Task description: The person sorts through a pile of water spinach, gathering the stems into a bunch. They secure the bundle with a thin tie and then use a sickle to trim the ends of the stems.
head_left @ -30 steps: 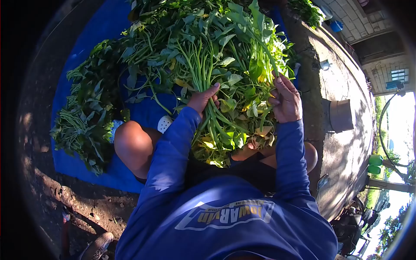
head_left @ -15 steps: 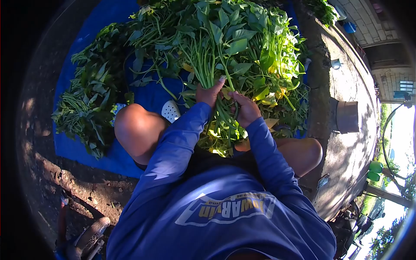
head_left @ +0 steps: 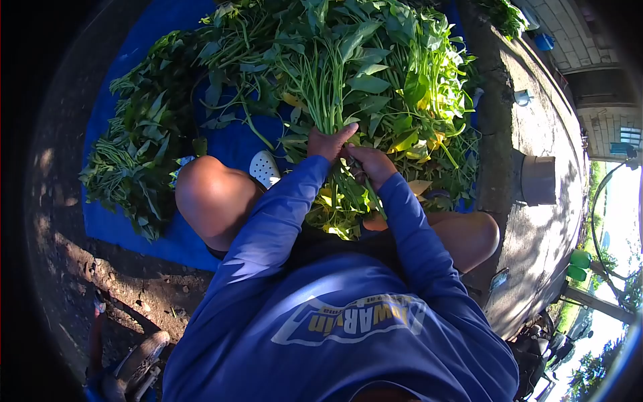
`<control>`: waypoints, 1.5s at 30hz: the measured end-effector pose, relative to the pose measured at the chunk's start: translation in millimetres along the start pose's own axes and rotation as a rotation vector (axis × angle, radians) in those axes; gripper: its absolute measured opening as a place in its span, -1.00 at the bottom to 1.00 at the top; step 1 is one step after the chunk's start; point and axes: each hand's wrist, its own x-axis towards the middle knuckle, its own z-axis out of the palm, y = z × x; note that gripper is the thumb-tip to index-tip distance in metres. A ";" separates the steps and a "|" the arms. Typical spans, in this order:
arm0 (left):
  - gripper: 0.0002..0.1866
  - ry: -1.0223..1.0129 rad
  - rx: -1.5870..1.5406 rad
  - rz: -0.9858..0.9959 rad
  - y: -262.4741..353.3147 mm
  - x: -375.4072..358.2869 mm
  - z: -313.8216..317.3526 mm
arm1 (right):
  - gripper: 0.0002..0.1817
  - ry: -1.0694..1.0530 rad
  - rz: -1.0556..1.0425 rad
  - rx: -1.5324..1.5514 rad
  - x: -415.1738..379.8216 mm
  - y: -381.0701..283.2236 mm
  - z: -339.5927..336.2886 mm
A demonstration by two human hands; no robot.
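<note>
My left hand point(head_left: 326, 142) is wrapped around a bunch of long-stemmed leafy greens point(head_left: 328, 94) that look like water spinach, its thumb lying across the stems. The leaves of the bunch point away from me. Just right of it and touching, my right hand point(head_left: 372, 165) is closed on the lower stems, with stem ends showing below the fingers. A big heap of the same greens point(head_left: 429, 80) lies beyond my hands, with some yellow leaves. Loose leaves point(head_left: 341, 214) lie between my legs.
Under the greens spreads a blue tarp point(head_left: 134, 231). More bundled greens point(head_left: 134, 147) lie at the left. A white clog with holes point(head_left: 264, 169) is by my left knee. A round container point(head_left: 538, 179) stands on the concrete at the right. Another person's limb point(head_left: 140, 355) shows lower left.
My right hand has come in closer under my left hand, and its stem now slants down below the fingers. My left hand has shifted slightly right and down, still gripping the bunch.
</note>
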 end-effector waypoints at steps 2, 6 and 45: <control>-0.58 0.011 0.120 -0.037 -15.2 13.6 -11.8 | -0.65 0.017 0.029 -0.056 8.6 -2.9 2.5; -0.73 0.144 0.432 -0.232 22.1 -3.1 -2.0 | -0.63 0.517 -0.662 -0.765 2.2 -50.5 -2.2; -0.72 -0.039 0.181 -0.278 36.1 2.6 -13.6 | -0.62 0.145 -0.534 -1.154 -59.5 -38.8 15.3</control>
